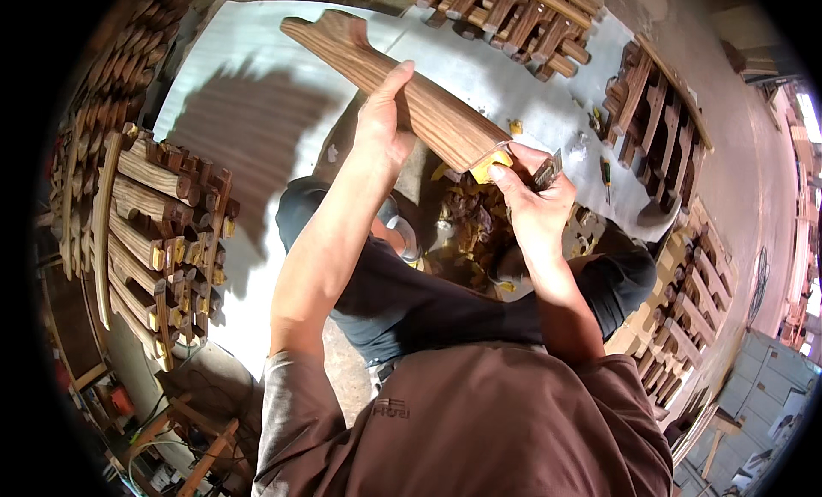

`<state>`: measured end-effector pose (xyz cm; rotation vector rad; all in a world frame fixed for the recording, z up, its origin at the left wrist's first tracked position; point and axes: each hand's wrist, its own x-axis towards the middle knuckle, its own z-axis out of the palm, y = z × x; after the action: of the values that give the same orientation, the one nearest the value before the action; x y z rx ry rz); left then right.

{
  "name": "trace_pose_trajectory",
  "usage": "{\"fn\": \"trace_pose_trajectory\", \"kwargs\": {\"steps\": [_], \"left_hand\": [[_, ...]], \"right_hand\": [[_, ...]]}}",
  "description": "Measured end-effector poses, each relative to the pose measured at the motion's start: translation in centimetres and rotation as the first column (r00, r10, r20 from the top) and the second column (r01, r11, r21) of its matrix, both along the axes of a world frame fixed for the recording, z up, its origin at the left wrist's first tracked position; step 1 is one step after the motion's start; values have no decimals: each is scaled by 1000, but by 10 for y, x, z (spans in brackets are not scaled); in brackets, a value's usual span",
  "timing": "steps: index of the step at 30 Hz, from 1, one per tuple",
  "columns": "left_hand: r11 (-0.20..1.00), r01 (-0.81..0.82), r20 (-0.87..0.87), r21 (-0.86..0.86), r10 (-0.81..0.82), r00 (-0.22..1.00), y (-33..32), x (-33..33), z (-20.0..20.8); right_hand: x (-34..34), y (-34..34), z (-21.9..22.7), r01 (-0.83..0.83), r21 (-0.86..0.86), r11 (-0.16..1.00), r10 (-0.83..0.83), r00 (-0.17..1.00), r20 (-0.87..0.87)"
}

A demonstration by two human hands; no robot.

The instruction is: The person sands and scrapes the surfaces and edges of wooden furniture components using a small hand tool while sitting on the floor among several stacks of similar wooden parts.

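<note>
A brown, strongly grained wooden piece [447,116], shaped like a furniture leg with a notched far end, slants across the middle. My left hand [383,120] is closed round its side, thumb lying along the upper face. Yellow tape [491,166] covers the near end of the wood. There my right hand [541,197] presses its thumb against the tape. A flat, dark metal tool [548,169], perhaps a small knife, is tucked in the same hand; its exact kind is unclear. Part of the fingers is hidden behind the wood.
Stacked wooden parts [150,206] stand at the left, some with yellow-taped ends. More stacks lie at the far side [522,22] and right [659,112]. Peeled tape scraps [471,210] are heaped between my legs. A screwdriver [606,176] lies on the white sheet [248,43].
</note>
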<state>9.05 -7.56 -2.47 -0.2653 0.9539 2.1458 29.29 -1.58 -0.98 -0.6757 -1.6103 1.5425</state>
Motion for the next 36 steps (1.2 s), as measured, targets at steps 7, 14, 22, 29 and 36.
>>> {"fn": "trace_pose_trajectory", "kwargs": {"steps": [7, 14, 22, 29, 36], "left_hand": [[995, -16, -1, 94, 16, 1000, -4, -13, -22], [968, 54, -6, 244, -54, 999, -3, -25, -24], [991, -109, 55, 83, 105, 993, -4, -30, -14], [985, -86, 29, 150, 82, 996, -5, -24, -21], [982, -114, 36, 154, 110, 993, -4, -20, -16]], "right_hand": [[-6, 1, -12, -50, -242, 969, 60, 998, 35], [-14, 11, 0, -89, -265, 960, 185, 913, 363], [-2, 16, 10, -167, -501, 849, 294, 938, 186], [-30, -2, -10, -216, -565, 796, 233, 972, -43], [-29, -9, -17, -253, -561, 788, 210, 967, -141]]}}
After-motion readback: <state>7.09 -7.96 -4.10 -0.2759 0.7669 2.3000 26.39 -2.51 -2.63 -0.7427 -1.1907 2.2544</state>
